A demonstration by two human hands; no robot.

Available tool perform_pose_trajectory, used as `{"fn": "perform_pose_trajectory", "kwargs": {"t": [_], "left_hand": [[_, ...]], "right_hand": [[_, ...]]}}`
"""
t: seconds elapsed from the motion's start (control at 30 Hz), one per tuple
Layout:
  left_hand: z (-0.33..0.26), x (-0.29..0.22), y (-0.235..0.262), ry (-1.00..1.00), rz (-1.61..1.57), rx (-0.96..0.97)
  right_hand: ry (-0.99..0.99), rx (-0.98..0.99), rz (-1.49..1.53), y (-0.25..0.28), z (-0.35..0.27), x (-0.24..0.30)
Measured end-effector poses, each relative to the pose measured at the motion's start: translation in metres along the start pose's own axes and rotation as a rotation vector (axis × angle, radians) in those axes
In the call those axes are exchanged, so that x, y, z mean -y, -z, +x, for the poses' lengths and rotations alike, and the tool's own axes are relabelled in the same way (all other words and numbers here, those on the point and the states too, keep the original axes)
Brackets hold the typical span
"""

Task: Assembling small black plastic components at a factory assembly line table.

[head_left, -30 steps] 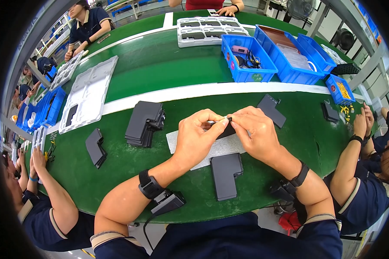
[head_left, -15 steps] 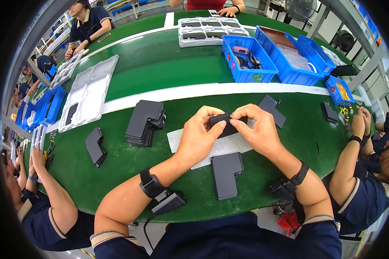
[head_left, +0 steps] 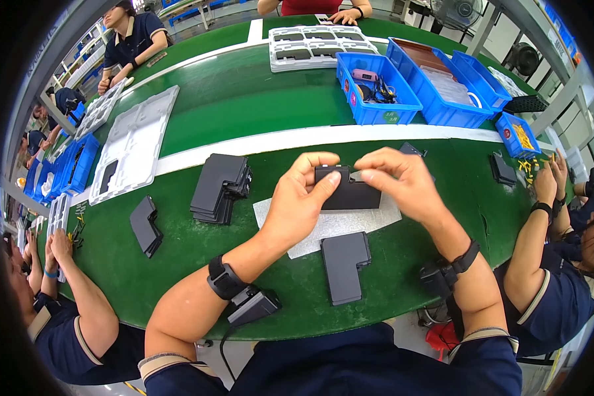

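Observation:
My left hand [head_left: 301,198] grips a black L-shaped block [head_left: 353,197], perhaps a battery pack, by its upper left part, thumb on the face toward me. My right hand [head_left: 406,183] hovers at the block's notch; its curled thumb and forefinger are a little apart, slightly blurred, with nothing visible between them. Under the block lies a silvery-grey sheet [head_left: 310,236]. Nearer me, a dark grey L-shaped block [head_left: 343,274] rests on the green table. A stack of similar blocks [head_left: 218,185] stands to the left, with another block [head_left: 144,224] beyond it.
Beyond a white strip [head_left: 257,142] stand blue bins [head_left: 379,112] and a white tray [head_left: 303,63] holding dark pieces. A larger white tray [head_left: 138,145] lies left. Co-workers sit on both sides. Dark parts [head_left: 501,169] and yellow pieces [head_left: 527,168] lie right.
My right hand has come off the block's upper edge and moved slightly right. The block is tilted so more of its broad face shows, still in my left hand.

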State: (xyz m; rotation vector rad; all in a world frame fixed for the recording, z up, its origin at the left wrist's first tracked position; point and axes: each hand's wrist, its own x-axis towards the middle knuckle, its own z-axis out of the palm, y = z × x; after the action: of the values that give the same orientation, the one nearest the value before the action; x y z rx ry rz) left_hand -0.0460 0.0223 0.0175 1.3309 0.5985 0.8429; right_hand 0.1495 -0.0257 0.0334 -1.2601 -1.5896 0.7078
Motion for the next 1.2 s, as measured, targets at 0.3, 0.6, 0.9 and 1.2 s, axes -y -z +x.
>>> {"fn": "perform_pose_trajectory", "kwargs": {"t": [0.3, 0.6, 0.9, 1.2], "left_hand": [[-0.019, -0.011, -0.014, -0.244, 0.716, 0.343], [-0.022, -0.012, -0.018, -0.29, 0.795, 0.305], [-0.02, -0.011, -0.016, -0.167, 0.623, 0.231], [-0.01, 0.002, -0.005, -0.112, 0.447, 0.045]], "right_hand": [[-0.093, -0.272, -0.502, 0.043, 0.008, 0.0], [-0.424, 0.024, -1.023, 0.074, 0.003, 0.0], [-0.453, 0.005, -0.971, 0.074, 0.005, -0.01], [-0.14, -0.374, -0.485, 0.049, 0.01, -0.003]]}}
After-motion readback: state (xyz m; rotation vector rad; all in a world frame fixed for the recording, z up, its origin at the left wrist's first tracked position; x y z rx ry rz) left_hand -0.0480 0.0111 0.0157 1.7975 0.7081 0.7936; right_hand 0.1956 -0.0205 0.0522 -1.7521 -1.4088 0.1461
